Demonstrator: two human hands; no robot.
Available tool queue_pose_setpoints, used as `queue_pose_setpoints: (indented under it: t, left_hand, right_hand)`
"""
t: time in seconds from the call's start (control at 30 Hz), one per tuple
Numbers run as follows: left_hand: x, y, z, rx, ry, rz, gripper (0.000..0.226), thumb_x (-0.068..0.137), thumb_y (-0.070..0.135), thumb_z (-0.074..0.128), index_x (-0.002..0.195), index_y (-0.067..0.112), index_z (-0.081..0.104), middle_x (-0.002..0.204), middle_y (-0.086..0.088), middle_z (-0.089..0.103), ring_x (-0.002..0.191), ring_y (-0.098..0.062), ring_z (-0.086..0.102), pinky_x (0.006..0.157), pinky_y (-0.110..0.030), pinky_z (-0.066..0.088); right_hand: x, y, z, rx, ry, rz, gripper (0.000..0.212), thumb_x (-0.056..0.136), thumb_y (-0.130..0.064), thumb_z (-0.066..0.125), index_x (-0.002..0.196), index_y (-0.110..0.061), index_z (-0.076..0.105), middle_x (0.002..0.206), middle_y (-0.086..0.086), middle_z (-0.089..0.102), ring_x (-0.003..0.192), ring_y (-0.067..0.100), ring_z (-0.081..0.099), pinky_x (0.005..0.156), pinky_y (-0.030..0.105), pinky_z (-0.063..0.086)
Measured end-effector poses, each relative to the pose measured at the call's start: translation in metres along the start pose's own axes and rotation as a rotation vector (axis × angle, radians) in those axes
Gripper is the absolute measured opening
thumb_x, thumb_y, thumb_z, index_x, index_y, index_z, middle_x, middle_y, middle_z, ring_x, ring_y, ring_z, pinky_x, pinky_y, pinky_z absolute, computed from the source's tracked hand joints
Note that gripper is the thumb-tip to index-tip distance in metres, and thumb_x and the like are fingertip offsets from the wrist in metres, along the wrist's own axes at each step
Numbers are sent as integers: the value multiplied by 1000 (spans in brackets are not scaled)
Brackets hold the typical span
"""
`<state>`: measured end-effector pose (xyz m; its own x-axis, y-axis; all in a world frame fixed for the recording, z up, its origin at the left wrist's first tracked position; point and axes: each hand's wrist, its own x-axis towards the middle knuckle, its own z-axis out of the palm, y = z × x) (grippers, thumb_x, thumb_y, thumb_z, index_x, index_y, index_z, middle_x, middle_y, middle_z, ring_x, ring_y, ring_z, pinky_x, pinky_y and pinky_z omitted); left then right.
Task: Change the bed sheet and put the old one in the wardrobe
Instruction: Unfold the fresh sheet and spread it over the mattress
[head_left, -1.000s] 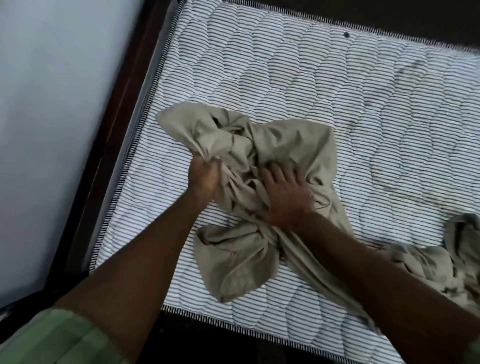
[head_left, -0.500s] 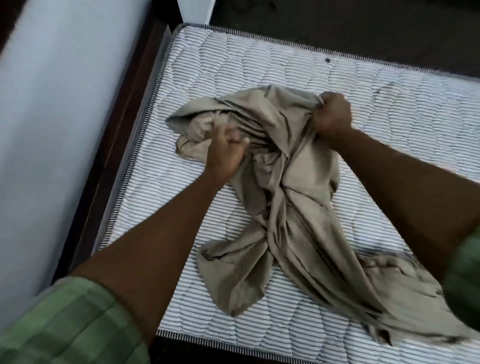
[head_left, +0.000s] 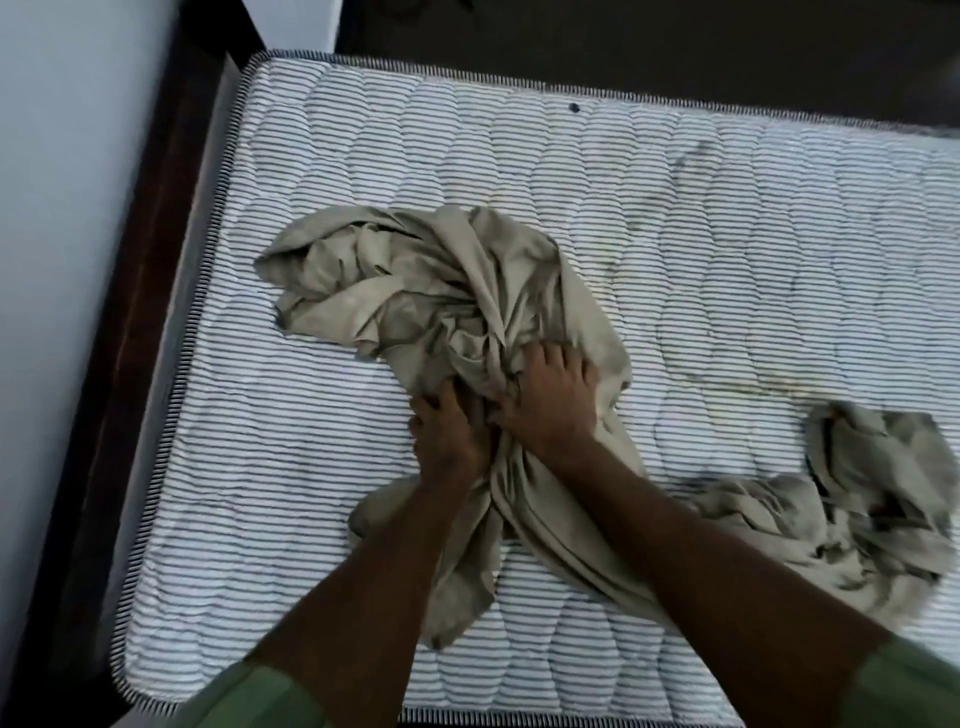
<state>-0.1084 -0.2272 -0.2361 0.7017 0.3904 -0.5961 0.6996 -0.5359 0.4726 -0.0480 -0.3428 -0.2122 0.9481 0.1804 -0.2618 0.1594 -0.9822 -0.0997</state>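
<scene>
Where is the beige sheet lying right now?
In the head view the beige sheet lies bunched mid-mattress, gripped by the left hand and right hand.

Bed sheet (head_left: 441, 291) hides fingertips — frame edge crops mattress (head_left: 727, 218).

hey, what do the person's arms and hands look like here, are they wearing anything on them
Both forearms are bare from the elbow down, and the left hand and right hand wear no gloves. No watch, ring or bracelet shows. The only clothing in view is a light green sleeve on each upper arm: the left sleeve has faint check lines, and the right sleeve is the same green.
</scene>
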Motion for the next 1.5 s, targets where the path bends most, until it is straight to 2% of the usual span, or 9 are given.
queue_pose_setpoints:
  t: [0.1,0.27,0.37,0.63,0.8,1.0,1.2,1.33,1.5]
  left_hand:
    - [-9,-4,7,-153,-183,84,52,100,59,51,136,21,52,126,-9,63,97,-18,74,80,-35,63]
    - [-8,-7,-4,153,-98,245,112,71,23,83,162,22,17,128,-15,63,110,-34,66,88,-43,53]
    - [0,-9,-23,320,-110,280,107,69,18,89,157,18,28,133,-19,57,114,-43,63,90,-45,50]
    - [1,-47,-65,841,-74,412,50,104,31,50,153,36,38,136,-14,47,107,-39,65,85,-47,53]
    - [3,-112,-101,986,100,296,46,104,21,52,149,27,51,111,-16,60,90,-41,69,71,-44,56]
    - [3,-82,-106,1110,175,178,55,94,46,51,145,27,44,146,-10,37,132,-31,41,106,-45,35]
    - [2,53,-63,408,259,653,28,82,19,60,109,26,60,120,-5,54,104,-31,59,86,-44,49]
    - [24,67,-27,93,-42,475,43,97,21,59,140,21,51,137,-11,55,125,-33,56,99,-40,47]
    - [22,34,10,482,-225,311,105,83,63,72,160,18,17,152,-19,38,137,-41,43,107,-56,43]
  right_hand:
    - [13,18,-3,67,-53,-98,50,78,-52,66,112,-16,63,112,10,67,110,36,60,92,46,42]
    - [-3,27,-25,67,87,-114,73,72,-49,45,134,-11,53,135,13,53,125,36,48,102,50,35]
    - [-44,15,-17,21,231,-173,52,74,-38,63,119,-12,56,120,12,55,106,36,53,89,49,40]
    - [-71,40,14,121,-150,117,27,92,-27,57,117,-20,67,110,12,71,106,37,65,91,47,50]
    - [-36,127,-20,599,190,495,27,85,-19,57,101,-9,76,99,21,73,95,41,67,82,43,48]
    - [-30,153,-20,818,12,403,44,87,-48,55,67,-10,54,62,0,53,64,22,48,61,43,37]
    - [-38,132,-6,824,76,243,24,87,-31,68,72,-16,56,65,-3,56,66,18,51,60,37,36]
    - [-31,160,0,998,119,365,15,86,-16,52,77,-12,64,72,4,63,70,17,55,65,42,47]
    - [-9,196,-32,1294,124,635,21,99,-13,53,95,-12,73,83,-3,72,72,6,68,60,25,54]
